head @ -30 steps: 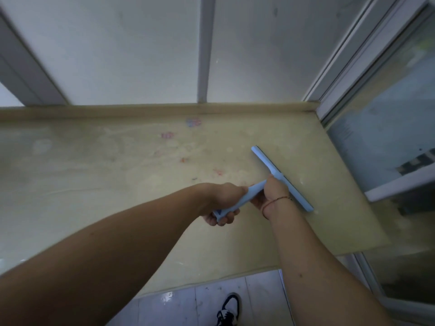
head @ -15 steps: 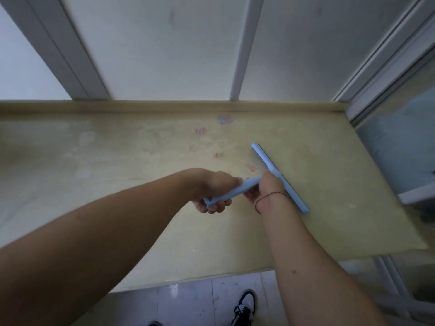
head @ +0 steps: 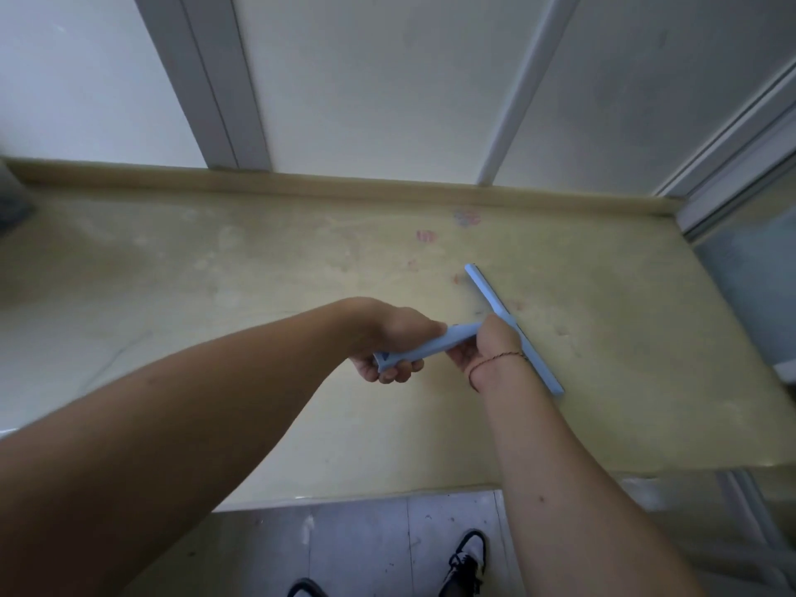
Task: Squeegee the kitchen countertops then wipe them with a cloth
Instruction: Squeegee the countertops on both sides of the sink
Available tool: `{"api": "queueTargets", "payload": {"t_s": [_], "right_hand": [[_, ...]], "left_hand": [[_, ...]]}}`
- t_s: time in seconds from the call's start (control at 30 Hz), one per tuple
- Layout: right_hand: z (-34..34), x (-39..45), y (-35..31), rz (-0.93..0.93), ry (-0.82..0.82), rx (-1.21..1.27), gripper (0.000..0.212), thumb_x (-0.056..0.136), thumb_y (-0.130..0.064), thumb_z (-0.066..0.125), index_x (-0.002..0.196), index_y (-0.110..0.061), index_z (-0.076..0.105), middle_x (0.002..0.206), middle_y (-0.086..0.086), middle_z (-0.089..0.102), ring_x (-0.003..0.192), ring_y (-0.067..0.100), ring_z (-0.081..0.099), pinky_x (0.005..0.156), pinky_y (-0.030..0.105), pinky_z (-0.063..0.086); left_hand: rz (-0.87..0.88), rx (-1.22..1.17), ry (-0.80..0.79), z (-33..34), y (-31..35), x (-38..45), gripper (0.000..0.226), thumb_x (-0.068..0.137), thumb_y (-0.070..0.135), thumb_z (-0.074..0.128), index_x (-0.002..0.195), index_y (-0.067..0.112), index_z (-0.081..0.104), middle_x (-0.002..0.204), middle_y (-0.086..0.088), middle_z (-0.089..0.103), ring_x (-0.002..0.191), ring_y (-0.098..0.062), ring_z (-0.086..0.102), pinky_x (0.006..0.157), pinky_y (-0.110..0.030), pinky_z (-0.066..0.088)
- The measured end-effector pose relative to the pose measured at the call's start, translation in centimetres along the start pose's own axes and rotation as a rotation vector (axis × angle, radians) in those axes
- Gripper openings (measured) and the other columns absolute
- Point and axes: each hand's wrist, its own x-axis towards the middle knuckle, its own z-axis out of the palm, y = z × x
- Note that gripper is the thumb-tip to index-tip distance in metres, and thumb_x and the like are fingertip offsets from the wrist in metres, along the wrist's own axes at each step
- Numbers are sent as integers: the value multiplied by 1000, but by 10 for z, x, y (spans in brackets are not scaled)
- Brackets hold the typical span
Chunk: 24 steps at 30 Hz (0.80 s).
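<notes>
Both hands are gripping a light blue squeegee on the yellowish countertop. The left hand is wrapping tightly around the handle's end, at about 9 o'clock from the blade. The right hand is closing around the handle where it joins the blade, a thin cord bracelet circling its wrist. The blade is lying against the counter, running from 11 o'clock to 5 o'clock. Faint reddish stains are showing at 12 o'clock. A black-and-white sneaker is standing on the tiled floor at 6 o'clock.
</notes>
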Motion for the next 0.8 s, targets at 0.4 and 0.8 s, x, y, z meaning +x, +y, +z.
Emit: {"api": "queueTargets", "payload": {"t_s": [0.4, 0.8], "right_hand": [[33, -18, 24, 38, 87, 101, 26, 101, -21, 42, 97, -1, 57, 66, 12, 65, 57, 23, 61, 32, 24, 46], [66, -36, 40, 18, 38, 121, 28, 103, -21, 36, 97, -1, 54, 75, 10, 62, 61, 22, 61, 33, 23, 46]], "left_hand": [[-2, 21, 18, -14, -32, -14, 50, 94, 58, 30, 74, 15, 46, 53, 1, 47, 40, -14, 41, 52, -23, 29], [-27, 33, 31, -36, -59, -32, 51, 95, 59, 31, 72, 15, 45, 48, 1, 45, 38, -14, 37, 52, -23, 26]]}}
